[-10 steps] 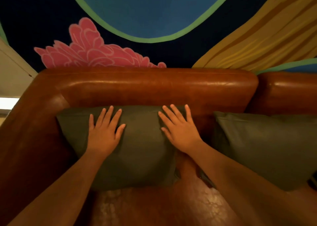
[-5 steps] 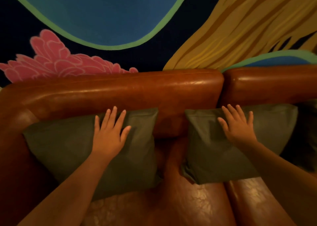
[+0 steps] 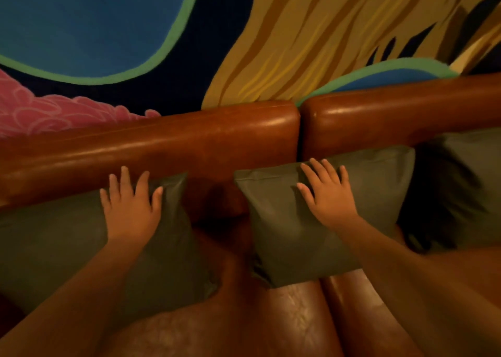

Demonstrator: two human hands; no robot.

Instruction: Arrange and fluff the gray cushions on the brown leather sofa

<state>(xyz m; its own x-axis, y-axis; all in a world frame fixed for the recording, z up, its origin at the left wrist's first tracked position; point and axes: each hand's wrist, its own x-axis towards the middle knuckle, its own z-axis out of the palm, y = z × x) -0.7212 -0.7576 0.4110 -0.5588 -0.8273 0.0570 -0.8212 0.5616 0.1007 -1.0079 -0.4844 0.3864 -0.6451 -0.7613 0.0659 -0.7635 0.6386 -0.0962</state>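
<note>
Two gray cushions lean against the backrest of the brown leather sofa (image 3: 189, 142). My left hand (image 3: 130, 207) lies flat with spread fingers on the upper right part of the left cushion (image 3: 54, 245). My right hand (image 3: 329, 196) presses flat on the top of the middle cushion (image 3: 284, 234). A third gray cushion (image 3: 471, 183) leans at the far right, blurred and partly cut off by the frame edge.
A gap of bare leather (image 3: 217, 210) separates the left and middle cushions. The seat (image 3: 292, 316) shows in front, with a seam between two seat pads. A painted wall (image 3: 108, 31) in blue, pink and yellow rises behind the backrest.
My right hand left the left cushion and now rests on the middle cushion. The view has swung right, bringing the third cushion into sight. My left hand stays on the left cushion.
</note>
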